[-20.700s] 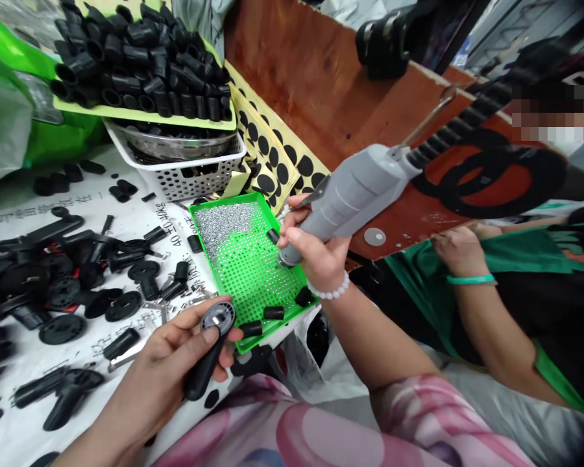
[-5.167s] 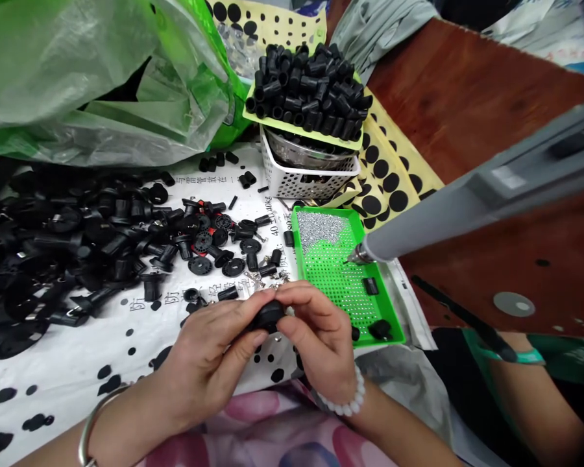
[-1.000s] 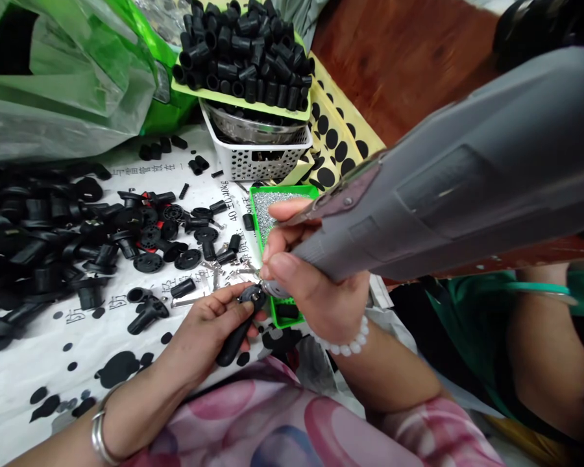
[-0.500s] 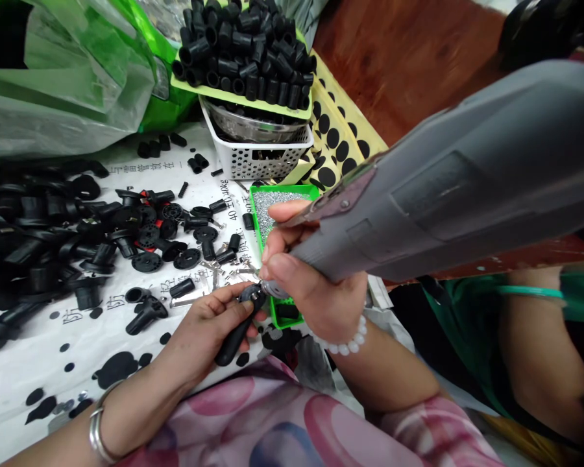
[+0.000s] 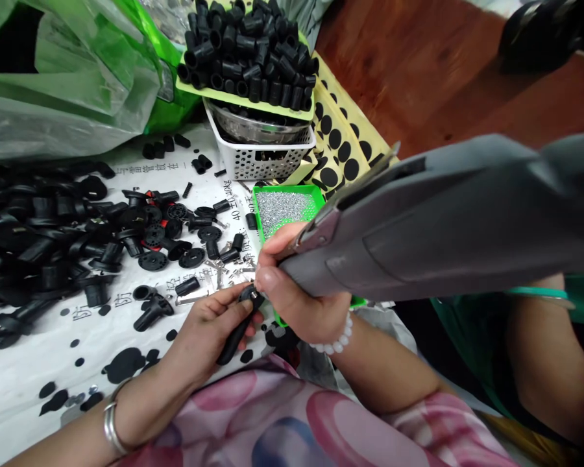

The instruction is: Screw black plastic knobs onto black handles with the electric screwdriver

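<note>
My left hand (image 5: 209,327) is closed around a black plastic part with a round head and a handle-like stem (image 5: 233,340), held over the table's front edge. Small metal pieces show on its head. Closed on the lower end of a large grey electric screwdriver (image 5: 399,227), my right hand (image 5: 302,292) wears a white bead bracelet. Its thumb and fingertips come right up to the part's head. They hide the driver's tip, and I cannot tell whether a screw is between them. Just behind my right hand lies a green tray (image 5: 316,194) with many small silvery screws (image 5: 282,211).
Black plastic parts (image 5: 48,240) are heaped at left. A white basket (image 5: 243,162) carries a metal bowl (image 5: 257,126) and a yellow tray (image 5: 253,100) of black tubes. Sheets of black dots (image 5: 343,152) lie behind. Another person's arm (image 5: 540,350) is at right.
My right hand and the screwdriver have shifted slightly left, and the driver's silvery nose is now hidden by the fingers. More of the screw tray shows. The left hand keeps its hold.
</note>
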